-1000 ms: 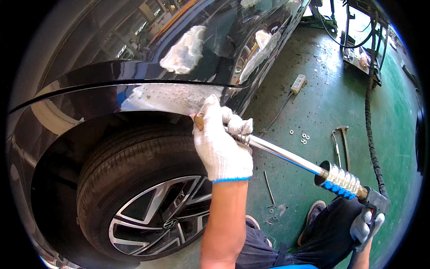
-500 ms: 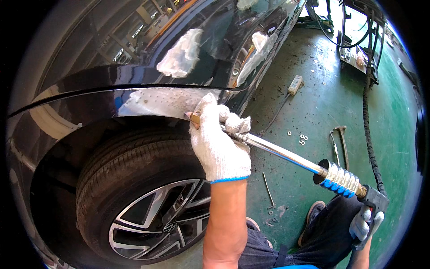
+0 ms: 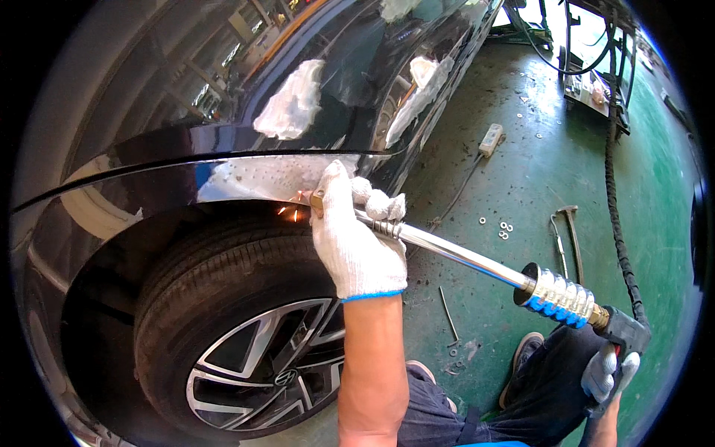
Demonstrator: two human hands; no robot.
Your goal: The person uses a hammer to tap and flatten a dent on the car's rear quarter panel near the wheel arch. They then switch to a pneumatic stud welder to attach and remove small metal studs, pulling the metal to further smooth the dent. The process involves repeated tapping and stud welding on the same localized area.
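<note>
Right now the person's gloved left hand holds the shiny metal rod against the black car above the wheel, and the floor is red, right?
Not quite. The head view shows a green floor, not red. The gloved left hand does hold the shiny rod against the black car above the wheel.

A car body repair workshop: a dark car (image 3: 223, 156) with sanded, filler-patched spots on its side fills the upper left of the frame, standing on a green painted floor (image 3: 536, 171) strewn with washers (image 3: 505, 227), hand tools (image 3: 570, 231) and a black hose (image 3: 618, 216) at right.
</note>
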